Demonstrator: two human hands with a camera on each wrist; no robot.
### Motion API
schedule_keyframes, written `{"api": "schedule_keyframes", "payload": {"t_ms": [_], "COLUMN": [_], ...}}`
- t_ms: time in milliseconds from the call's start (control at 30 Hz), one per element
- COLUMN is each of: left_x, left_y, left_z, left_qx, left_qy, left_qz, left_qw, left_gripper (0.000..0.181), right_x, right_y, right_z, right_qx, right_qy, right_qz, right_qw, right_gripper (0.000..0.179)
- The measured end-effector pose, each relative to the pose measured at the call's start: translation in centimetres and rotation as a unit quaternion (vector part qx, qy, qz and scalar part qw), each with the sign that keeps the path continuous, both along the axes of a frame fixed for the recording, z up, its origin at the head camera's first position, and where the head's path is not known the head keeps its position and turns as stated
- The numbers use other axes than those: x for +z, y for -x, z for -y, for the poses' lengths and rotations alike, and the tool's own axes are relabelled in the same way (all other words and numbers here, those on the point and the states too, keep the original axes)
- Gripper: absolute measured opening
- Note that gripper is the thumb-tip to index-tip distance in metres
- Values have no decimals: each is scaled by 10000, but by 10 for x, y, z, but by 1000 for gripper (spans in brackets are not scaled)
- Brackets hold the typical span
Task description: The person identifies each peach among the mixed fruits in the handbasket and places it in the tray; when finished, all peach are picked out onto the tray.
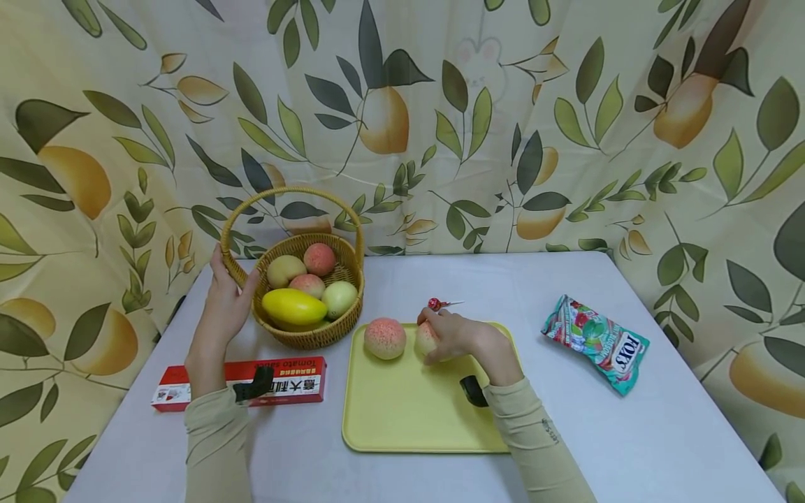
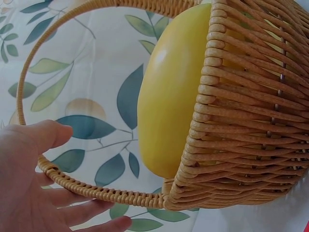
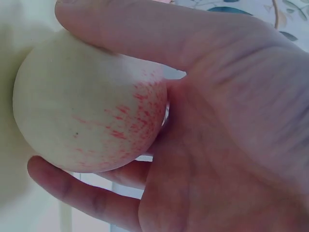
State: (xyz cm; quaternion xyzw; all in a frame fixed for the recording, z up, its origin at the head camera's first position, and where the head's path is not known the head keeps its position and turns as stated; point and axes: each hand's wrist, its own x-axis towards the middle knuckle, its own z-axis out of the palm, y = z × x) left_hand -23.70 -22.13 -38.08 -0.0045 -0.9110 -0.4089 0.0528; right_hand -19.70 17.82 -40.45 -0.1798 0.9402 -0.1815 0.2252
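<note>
My right hand (image 1: 458, 337) curls over a pale peach with red speckles (image 3: 91, 106), thumb on one side and fingers on the other, at the top of the yellow tray (image 1: 421, 419). A pinker peach (image 1: 385, 339) sits on the tray to its left. My left hand (image 1: 225, 307) is at the left side of the wicker basket (image 1: 311, 340). In the left wrist view the basket's handle (image 2: 111, 195) passes between the thumb and the loosely extended fingers. Inside the basket lie a yellow mango-like fruit (image 1: 294, 307), a pale green round fruit (image 1: 339, 300) and several peach-like fruits (image 1: 319, 259).
A red and white tomato sauce box (image 1: 295, 381) lies under the left forearm. Behind the tray is a red-wrapped lollipop (image 1: 435, 304). A teal FOX'S candy bag (image 1: 597, 342) lies at the right. A leaf-patterned curtain (image 1: 402, 202) hangs along the table's back edge.
</note>
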Motion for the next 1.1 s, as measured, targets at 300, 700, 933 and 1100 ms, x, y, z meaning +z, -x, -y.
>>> {"api": "schedule_keyframes", "payload": {"t_ms": [300,700,933,1100], "left_x": [-1,3,-2,-2], "left_y": [0,-5,-4,1], "left_z": [-3,2,5,-1], "left_qx": [-18,-7,-35,-97], "left_qy": [16,-39,-48,-60], "left_qz": [-5,46,-95,-160], "left_qw": [10000,10000,9999,9998], "left_gripper": [92,93,91,90], "right_x": [0,12,11,20], "right_y": [0,-3,5,23], "right_z": [-6,12,34,66], "right_qx": [-204,-190,-156,430], "right_qy": [118,603,1224,1165], "right_qz": [272,-1076,-2059,-2106], "right_qw": [9994,9922,9708,9697], "right_gripper": [69,68,67,66]}}
